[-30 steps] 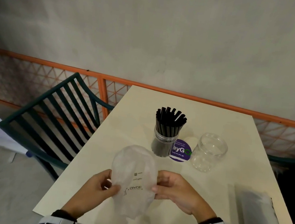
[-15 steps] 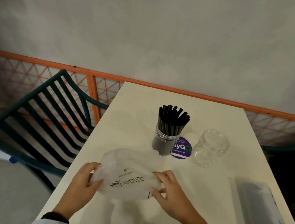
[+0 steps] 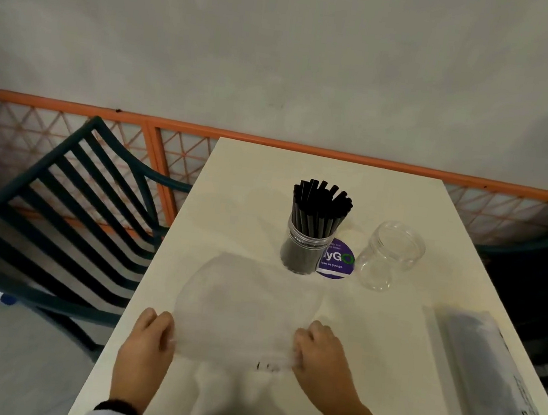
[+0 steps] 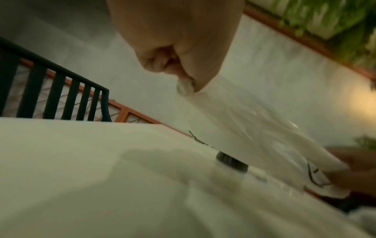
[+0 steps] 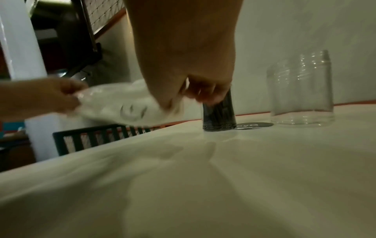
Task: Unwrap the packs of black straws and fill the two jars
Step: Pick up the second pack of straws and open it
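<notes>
An empty clear plastic wrapper (image 3: 246, 311) is stretched flat between my two hands just above the cream table (image 3: 370, 340). My left hand (image 3: 149, 340) pinches its left edge; in the left wrist view the wrapper (image 4: 250, 128) bunches between my fingers (image 4: 183, 77). My right hand (image 3: 316, 354) grips its right edge, and the wrapper (image 5: 126, 106) shows blurred in the right wrist view. Behind stands a jar full of black straws (image 3: 311, 232) and an empty clear jar (image 3: 387, 255). A sealed pack of black straws (image 3: 493, 379) lies at the right.
A purple round sticker (image 3: 337, 260) lies between the jars. A dark green slatted chair (image 3: 57, 215) stands left of the table. An orange lattice rail (image 3: 172, 126) and a grey wall run behind the table's far edge.
The wrapper was held upright a second ago; both hands have turned it sideways, pulled it wide and lowered it toward the table's near side.
</notes>
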`<action>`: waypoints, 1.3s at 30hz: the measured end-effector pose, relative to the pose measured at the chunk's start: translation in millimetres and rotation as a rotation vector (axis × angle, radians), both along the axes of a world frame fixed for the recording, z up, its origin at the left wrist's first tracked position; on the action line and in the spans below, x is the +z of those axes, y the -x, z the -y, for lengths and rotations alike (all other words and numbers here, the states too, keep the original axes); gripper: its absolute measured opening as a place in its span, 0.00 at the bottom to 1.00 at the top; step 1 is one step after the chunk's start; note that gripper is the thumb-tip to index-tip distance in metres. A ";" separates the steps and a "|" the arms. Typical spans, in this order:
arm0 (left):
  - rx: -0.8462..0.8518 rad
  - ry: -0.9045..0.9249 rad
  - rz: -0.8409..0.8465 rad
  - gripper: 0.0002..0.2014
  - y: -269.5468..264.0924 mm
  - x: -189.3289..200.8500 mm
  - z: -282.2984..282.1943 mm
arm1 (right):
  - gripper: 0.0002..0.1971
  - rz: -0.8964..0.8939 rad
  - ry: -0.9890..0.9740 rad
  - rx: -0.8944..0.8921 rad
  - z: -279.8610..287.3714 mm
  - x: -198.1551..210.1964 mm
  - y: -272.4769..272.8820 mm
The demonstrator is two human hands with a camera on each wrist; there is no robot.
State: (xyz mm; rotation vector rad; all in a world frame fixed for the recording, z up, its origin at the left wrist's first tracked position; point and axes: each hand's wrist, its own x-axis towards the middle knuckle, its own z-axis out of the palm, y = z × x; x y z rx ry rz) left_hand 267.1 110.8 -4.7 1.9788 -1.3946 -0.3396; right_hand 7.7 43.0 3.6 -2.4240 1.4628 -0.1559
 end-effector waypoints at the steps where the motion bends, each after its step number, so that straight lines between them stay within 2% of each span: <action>1: -0.026 -0.038 0.037 0.22 -1.1 -8.4 -2.1 | 0.19 -0.035 -0.075 0.056 -2.3 -1.0 1.5; 3: -0.111 -0.124 0.133 0.23 -6.3 -23.3 -7.5 | 0.39 -0.033 -0.220 0.087 -7.4 3.4 4.8; 4: -0.150 -0.172 0.175 0.24 -8.8 -27.5 -10.3 | 0.41 0.006 -0.189 0.069 -10.6 6.4 2.7; 6: -0.187 -0.260 0.197 0.26 -12.9 -28.8 -14.2 | 0.33 0.081 -0.017 -0.010 -17.4 11.1 -11.7; 9: -0.216 -0.263 0.161 0.28 -14.7 -26.6 -16.2 | 0.25 0.020 0.083 -0.090 -12.5 0.8 -33.6; 11: -0.285 -0.286 0.087 0.29 -13.0 -18.6 -16.7 | 0.22 -0.063 0.090 -0.017 -6.4 -16.2 -43.3; 14: -0.427 -0.421 0.086 0.21 -11.4 -0.5 -18.2 | 0.26 -0.166 -0.027 0.093 -3.2 -35.0 -47.1; 16: -0.391 -0.335 0.235 0.32 -7.4 4.6 -19.2 | 0.32 -0.162 -0.063 0.090 -3.4 -40.2 -48.1; 18: -0.309 -0.180 0.337 0.33 7.5 12.4 -14.7 | 0.37 -0.153 -0.060 0.094 -2.9 -44.0 -49.1; 20: -0.358 -0.124 0.388 0.31 26.0 9.0 -5.3 | 0.39 -0.194 -0.071 0.085 -3.7 -45.8 -49.5; 23: -0.465 -0.277 0.486 0.34 34.0 -18.2 8.4 | 0.37 -0.243 -0.095 0.125 -7.0 -51.1 -44.8; 26: -0.386 -0.469 0.424 0.39 20.0 -52.6 4.5 | 0.35 -0.260 -0.118 0.136 -11.0 -56.3 -36.9; 29: -0.385 -0.559 0.444 0.41 13.1 -60.3 1.8 | 0.33 -0.251 -0.093 0.153 -13.0 -56.5 -29.8; 30: -0.404 -0.611 0.471 0.40 12.9 -58.0 1.4 | 0.31 -0.195 -0.097 0.184 -11.7 -53.0 -26.8; 32: -0.416 -0.654 0.516 0.39 14.8 -51.8 1.6 | 0.27 0.063 -0.209 0.195 -3.0 -41.8 -18.1; 33: -0.416 -0.643 0.520 0.39 16.8 -44.4 2.6 | 0.23 0.216 -0.258 0.156 1.4 -33.8 -11.1; 35: -0.422 -0.615 0.490 0.34 19.1 -27.0 6.9 | 0.15 0.451 -0.167 0.007 8.8 -14.9 12.3; 37: -0.413 -0.511 0.404 0.25 27.8 -2.5 11.4 | 0.12 0.524 -0.009 -0.177 16.8 -5.9 51.6; 39: -0.324 -0.354 0.327 0.16 44.7 21.0 15.3 | 0.08 0.462 0.159 -0.369 25.6 -5.5 100.7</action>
